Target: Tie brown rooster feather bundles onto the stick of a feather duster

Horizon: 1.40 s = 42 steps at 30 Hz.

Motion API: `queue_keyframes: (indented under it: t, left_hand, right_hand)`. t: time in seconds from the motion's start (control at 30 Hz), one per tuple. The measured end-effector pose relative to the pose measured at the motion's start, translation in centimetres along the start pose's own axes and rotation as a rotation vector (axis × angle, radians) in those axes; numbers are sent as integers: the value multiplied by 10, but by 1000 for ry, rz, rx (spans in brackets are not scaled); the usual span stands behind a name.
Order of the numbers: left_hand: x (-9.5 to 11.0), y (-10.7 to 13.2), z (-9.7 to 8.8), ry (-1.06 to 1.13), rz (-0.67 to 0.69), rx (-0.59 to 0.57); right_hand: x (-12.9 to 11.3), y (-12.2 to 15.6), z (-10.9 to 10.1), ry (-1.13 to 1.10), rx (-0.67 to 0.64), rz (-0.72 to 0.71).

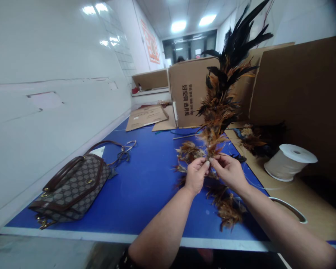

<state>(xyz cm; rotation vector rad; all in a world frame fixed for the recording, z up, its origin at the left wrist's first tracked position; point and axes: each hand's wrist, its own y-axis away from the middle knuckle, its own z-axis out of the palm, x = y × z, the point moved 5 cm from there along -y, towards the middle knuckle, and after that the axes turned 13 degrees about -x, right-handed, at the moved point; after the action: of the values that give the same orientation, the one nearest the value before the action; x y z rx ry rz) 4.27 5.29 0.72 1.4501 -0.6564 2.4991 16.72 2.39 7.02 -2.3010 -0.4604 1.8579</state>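
Both hands meet at the lower end of a tall bundle of brown and black feathers (218, 108), which stands upright above them. My left hand (196, 173) pinches the bundle's base between thumb and fingers. From the other side my right hand (228, 170) grips the same base, its thumb tip close to the left one. What lies right between the thumbs is too small to make out. Loose brown feathers (189, 151) lie behind the left hand, and another feather clump (229, 213) rests on the blue table (145, 179) below the right wrist.
A patterned handbag (81, 186) sits at the left. On the cardboard at the right stand a white spool (288, 164) and a dark feather pile (257, 138). Cardboard boxes (187, 93) wall off the back, with flat cardboard (147, 116) beside them.
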Motion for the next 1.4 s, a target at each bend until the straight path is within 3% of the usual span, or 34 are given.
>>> queue_keyframes:
  t: [0.3,0.5,0.67,1.1,1.4]
  left_hand:
    - [3,0,-1,-66,11,-5]
    - [6,1,8,-62,13,-51]
    - [10,3,9,-53,4,8]
    - [13,2,8,-73,41,32]
    - [9,1,6,-22,-10,59]
  right_hand:
    - [8,-1,-1,71,70,-47]
    - [5,0,-1,168,154,-43]
    - [3,-1,1,193,213,-21]
    - [5,-3,4,275,232,-65]
    - [2,-3,8,267,196,-92]
